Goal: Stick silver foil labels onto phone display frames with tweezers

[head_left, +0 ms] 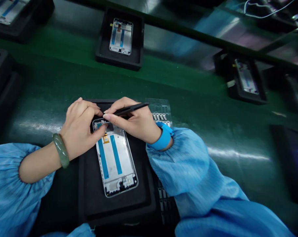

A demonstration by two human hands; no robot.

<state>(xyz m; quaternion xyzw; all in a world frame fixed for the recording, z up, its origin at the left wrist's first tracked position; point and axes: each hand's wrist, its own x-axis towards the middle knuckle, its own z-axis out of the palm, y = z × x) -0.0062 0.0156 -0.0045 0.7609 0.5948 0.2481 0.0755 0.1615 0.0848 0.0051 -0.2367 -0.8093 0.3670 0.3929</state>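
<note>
Head view | Left of centre: your right hand (136, 121) pinches a slim black tool (136, 107) at a phone chassis's (126, 154) top end, on a black tray (144, 200); your left hand's (81, 121) thumb overlaps it, grip unclear | Likely fine detail work; next move calls for steadiness.

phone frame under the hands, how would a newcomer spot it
On the green surface, find the black tray at the picture's lower centre. Inside lies a silver phone frame with two blue strips. Unlike frames in farther trays, it has the left hand and right hand at its far end.
</note>
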